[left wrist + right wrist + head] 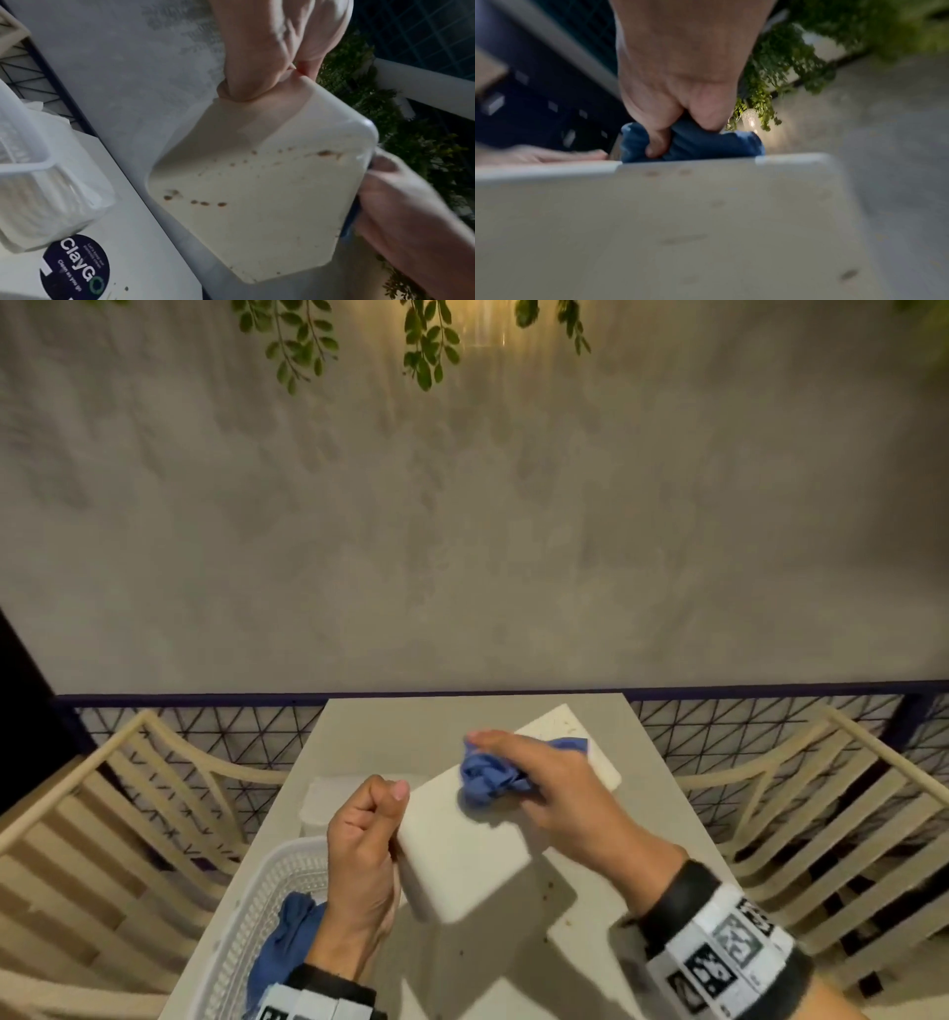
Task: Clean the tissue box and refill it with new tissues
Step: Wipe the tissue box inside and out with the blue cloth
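The white tissue box [462, 845] is held tilted above the table, and my left hand [369, 819] grips its left edge. The left wrist view shows the box's [257, 203] lower face dotted with brown spots, my left fingers [257, 81] pinching its rim. My right hand [518, 773] holds a crumpled blue cloth [488, 778] pressed against the box's top face. In the right wrist view my fingers [680, 105] curl round the cloth [693, 142] at the far edge of the blurred, spotted box [680, 223]. A wrapped pack of white tissues [323, 798] lies on the table to the left.
A white flat panel [560, 726] with specks lies behind the box. A white slotted basket [267, 880] at the table's front left holds another blue cloth [287, 937]. Wooden chairs [102, 814] flank the narrow table [390, 731]. A round ClayGo sticker [77, 268] is on the tabletop.
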Demonstrator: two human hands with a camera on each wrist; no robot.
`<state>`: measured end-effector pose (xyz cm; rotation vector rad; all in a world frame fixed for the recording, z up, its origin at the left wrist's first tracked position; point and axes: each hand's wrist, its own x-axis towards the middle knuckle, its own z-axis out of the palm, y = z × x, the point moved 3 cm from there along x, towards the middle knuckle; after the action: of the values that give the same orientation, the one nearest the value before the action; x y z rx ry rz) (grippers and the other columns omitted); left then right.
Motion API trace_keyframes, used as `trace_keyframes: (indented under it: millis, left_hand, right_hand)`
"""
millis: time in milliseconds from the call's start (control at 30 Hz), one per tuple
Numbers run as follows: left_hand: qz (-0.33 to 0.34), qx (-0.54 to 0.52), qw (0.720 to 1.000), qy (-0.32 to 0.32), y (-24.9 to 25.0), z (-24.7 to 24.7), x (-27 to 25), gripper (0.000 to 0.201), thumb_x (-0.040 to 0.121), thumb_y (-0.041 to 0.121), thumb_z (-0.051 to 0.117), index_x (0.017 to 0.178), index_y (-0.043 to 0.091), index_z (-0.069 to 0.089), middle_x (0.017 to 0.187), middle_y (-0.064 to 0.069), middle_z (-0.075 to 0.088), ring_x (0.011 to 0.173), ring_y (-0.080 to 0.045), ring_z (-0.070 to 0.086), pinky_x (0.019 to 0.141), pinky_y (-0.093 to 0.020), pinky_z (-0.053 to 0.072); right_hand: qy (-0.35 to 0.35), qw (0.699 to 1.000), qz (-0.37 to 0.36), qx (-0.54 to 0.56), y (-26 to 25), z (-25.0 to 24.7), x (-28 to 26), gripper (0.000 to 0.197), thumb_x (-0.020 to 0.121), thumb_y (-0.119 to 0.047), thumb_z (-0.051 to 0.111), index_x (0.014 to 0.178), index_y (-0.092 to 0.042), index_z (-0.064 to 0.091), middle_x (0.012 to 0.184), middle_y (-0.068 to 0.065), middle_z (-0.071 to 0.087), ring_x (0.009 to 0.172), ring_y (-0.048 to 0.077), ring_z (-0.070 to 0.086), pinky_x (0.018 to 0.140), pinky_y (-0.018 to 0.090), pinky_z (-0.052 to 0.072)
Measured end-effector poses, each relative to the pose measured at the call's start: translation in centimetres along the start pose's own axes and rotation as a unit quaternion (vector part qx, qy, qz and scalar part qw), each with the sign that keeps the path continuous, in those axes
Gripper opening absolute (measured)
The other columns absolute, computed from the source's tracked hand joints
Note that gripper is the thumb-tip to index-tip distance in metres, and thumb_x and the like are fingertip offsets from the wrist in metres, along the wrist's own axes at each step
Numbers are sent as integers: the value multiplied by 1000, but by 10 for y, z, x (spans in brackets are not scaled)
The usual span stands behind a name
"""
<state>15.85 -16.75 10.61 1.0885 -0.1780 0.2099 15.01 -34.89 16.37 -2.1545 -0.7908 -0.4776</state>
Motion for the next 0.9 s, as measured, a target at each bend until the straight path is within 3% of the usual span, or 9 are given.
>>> trace_keyframes:
  millis: [133, 233, 300, 433, 500, 633, 700, 767, 900]
  left_hand:
    - [-17, -39, 999, 9, 5, -7, 0, 54, 39, 55, 89, 52, 21, 49, 51, 3, 45, 50, -9, 41, 48, -21, 40]
    - [-11, -1, 1000, -10, 8, -8, -10, 55, 41, 58, 87, 49, 21, 47, 47, 6, 40, 45, -7, 34, 44, -19, 32]
    - [-4, 13, 1000, -19, 13, -9, -12, 55, 42, 58, 86, 48, 21, 46, 46, 7, 39, 45, -7, 34, 45, -20, 32]
    - [-7, 14, 1000, -18, 18, -16, -8, 46, 50, 39, 86, 46, 20, 43, 46, 6, 40, 44, -8, 36, 48, -21, 34]
    - [-14, 23, 999, -24, 13, -18, -8, 41, 57, 24, 81, 44, 20, 43, 45, 6, 39, 44, -8, 35, 51, -24, 32]
    - [-37, 141, 987, -73, 6, -27, -8, 56, 39, 57, 86, 44, 18, 46, 48, 5, 39, 47, -7, 35, 47, -18, 30]
    - [-66, 291, 943, -151, 9, -25, -5, 49, 50, 61, 80, 50, 18, 55, 50, 6, 50, 51, -5, 44, 51, -18, 33]
    - [-76, 411, 881, -220, 12, -15, -3, 34, 76, 47, 69, 57, 21, 57, 54, 9, 56, 54, -1, 48, 56, -23, 34]
    - [2, 617, 755, -222, 5, 21, -2, 21, 91, 33, 47, 72, 26, 53, 70, 6, 62, 71, -17, 55, 64, -34, 42]
  right_hand:
    - [-157, 983, -93, 27, -18, 16, -28, 41, 84, -1, 50, 124, -4, 56, 133, -1, 52, 130, 5, 42, 110, 21, 31]
    - [-81, 996, 23, -15, 8, -17, -22, 48, 85, -1, 56, 129, -20, 52, 126, -14, 50, 117, -7, 45, 103, 10, 33]
    - [-55, 993, 84, -63, 17, -28, -9, 50, 88, -3, 57, 132, -26, 47, 126, -13, 51, 114, 0, 48, 95, 6, 35]
    - [-189, 970, 94, -124, 13, -24, 5, 23, 93, -18, 53, 114, -16, 44, 115, 5, 55, 99, 22, 53, 86, 38, 47]
    - [-251, 951, 110, -143, 7, -24, 3, 22, 93, -22, 54, 107, -14, 39, 105, 8, 52, 89, 26, 51, 78, 40, 47]
    - [-315, 927, 117, -168, -2, -19, -6, 22, 92, -12, 52, 105, -15, 34, 99, 9, 49, 81, 24, 45, 68, 34, 39]
    - [-313, 924, 109, -191, -5, -17, -6, 25, 89, -2, 50, 105, -14, 34, 98, 9, 47, 80, 22, 41, 67, 34, 38]
    - [-305, 919, 93, -232, -8, -17, -2, 32, 84, 4, 48, 106, -14, 34, 98, 8, 46, 82, 21, 38, 69, 36, 38]
    - [-278, 916, 40, -288, -13, -12, 5, 34, 80, 5, 50, 104, -15, 34, 96, 8, 47, 86, 23, 38, 68, 34, 34]
